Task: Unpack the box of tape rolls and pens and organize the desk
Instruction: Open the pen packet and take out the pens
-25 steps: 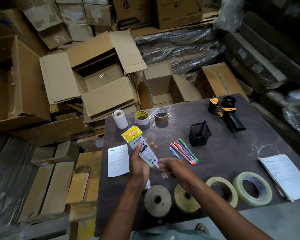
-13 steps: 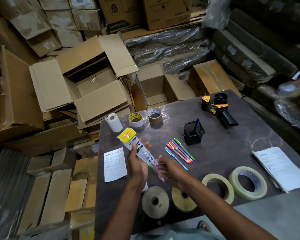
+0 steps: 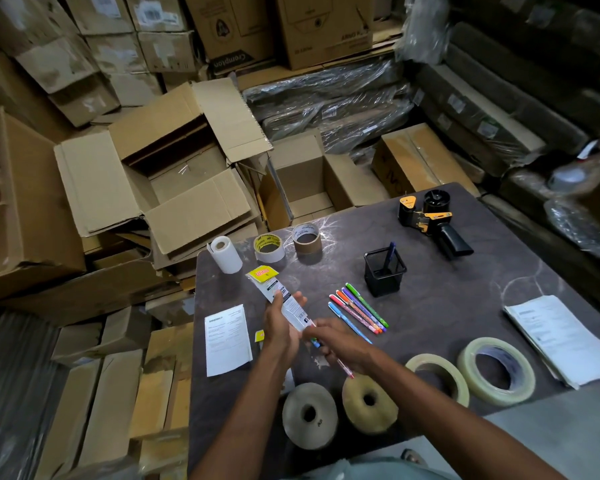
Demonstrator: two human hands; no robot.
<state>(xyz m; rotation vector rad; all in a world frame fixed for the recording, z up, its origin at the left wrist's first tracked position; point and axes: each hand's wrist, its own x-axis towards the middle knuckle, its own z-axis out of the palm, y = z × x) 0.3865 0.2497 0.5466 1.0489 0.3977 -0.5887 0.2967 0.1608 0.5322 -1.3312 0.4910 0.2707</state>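
My left hand grips a long white pen packet with a yellow header, tilted up to the left over the dark desk. My right hand pinches a red pen drawn out of the packet's lower end. Several coloured pens lie side by side right of the hands. A black mesh pen holder with one blue pen stands behind them. Two clear tape rolls and two brown rolls lie along the near edge.
Three small rolls stand at the desk's far left edge. A tape dispenser lies far right. A printed sheet lies left, a paper stack right. Open cardboard boxes crowd the floor beyond.
My right hand has pulled a red pen further out of the packet toward me. One more blue pen now lies beside the coloured row. The view has shifted.
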